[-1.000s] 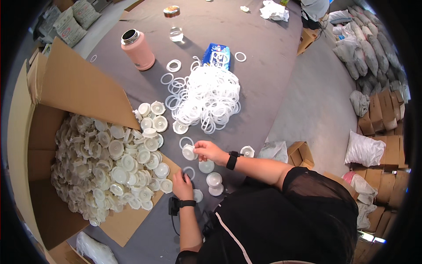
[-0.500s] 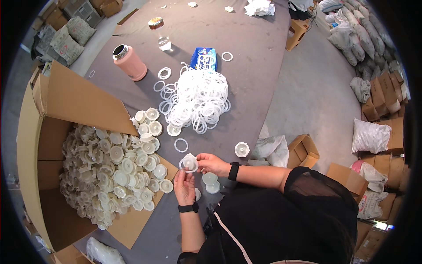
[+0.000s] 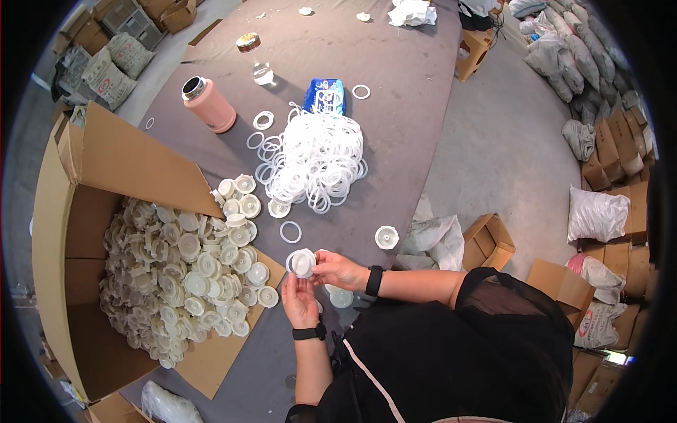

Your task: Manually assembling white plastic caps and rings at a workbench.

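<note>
Above the table's near edge, a translucent white plastic cap is gripped at its right side by the fingers of my right hand. Against the cap's left side is a white ring, pinched from below by my left hand; the cap partly covers it. Round pale caps lie on the table just under my right wrist, partly hidden. Another white ring rests flat beyond my hands. A big heap of white rings sits farther off, with a few caps to its left.
At left, an open cardboard box on its side spills many caps onto its flap. A pink thermos, a clear bottle and a blue packet stand beyond. One cap lies near the table's right edge.
The cap between my hands has turned to show its round face more fully, and my right hand has shifted slightly downward. The ring stays beside the cap.
</note>
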`<state>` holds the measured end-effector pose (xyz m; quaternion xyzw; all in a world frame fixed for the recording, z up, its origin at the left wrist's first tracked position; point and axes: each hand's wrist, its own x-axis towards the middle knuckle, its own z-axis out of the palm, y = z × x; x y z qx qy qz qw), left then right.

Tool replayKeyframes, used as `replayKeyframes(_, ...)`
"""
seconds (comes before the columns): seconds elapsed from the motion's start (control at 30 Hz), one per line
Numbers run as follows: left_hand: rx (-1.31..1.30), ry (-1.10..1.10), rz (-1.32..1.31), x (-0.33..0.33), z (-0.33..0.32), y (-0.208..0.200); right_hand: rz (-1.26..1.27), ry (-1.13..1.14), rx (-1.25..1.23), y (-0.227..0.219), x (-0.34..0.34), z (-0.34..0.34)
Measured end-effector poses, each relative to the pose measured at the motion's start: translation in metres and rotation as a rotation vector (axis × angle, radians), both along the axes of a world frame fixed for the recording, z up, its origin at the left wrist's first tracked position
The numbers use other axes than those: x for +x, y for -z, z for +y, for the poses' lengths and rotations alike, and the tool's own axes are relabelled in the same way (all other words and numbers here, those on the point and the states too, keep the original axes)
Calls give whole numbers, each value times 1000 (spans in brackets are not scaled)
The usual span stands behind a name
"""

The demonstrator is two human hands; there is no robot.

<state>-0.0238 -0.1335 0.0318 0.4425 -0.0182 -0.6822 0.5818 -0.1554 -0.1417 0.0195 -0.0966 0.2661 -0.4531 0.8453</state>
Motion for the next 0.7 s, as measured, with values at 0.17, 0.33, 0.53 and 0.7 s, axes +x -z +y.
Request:
replayKeyframes(0.17, 46, -1, 116, 4, 1, 6, 36, 77, -67, -1, 4, 3)
replayKeyframes(0.33, -84, 195, 290, 3, 0, 1, -16, 145, -26, -7, 8, 6)
replayKeyframes(0.53, -28, 99, 159, -2, -2, -7, 25, 150, 5, -28, 3, 0)
replayKeyframes(0.7, -104, 69, -49, -6, -1, -15, 159, 46, -114, -26, 2, 0)
